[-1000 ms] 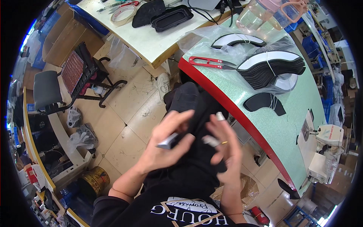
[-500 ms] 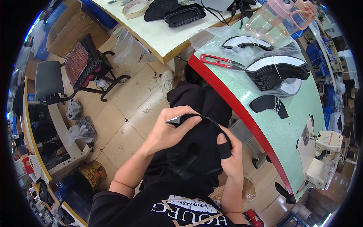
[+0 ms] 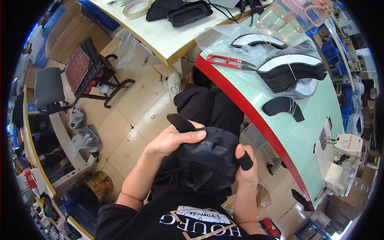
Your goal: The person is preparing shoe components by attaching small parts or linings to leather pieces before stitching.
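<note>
Over my lap I hold a black, rounded, cap-like piece with a dented, glossy-looking surface; I cannot tell its exact kind. My left hand grips its far left edge, thumb on top and fingers hidden beneath. A dark flap or strip sticks out past that hand. On the right side my right hand holds the piece's edge, its fingers mostly behind it. A black sleeve wraps the right thumb.
The green table at right, edged in red, bears red thread snips, tied bundles of curved black-and-white pieces, a smaller tied black bundle, a clear bottle and a sewing machine. A chair stands at left.
The black piece has turned so its rounded, dented outer face shows instead of its raised thin edge. My left hand has shifted slightly nearer; my right thumb has tilted over the edge.
</note>
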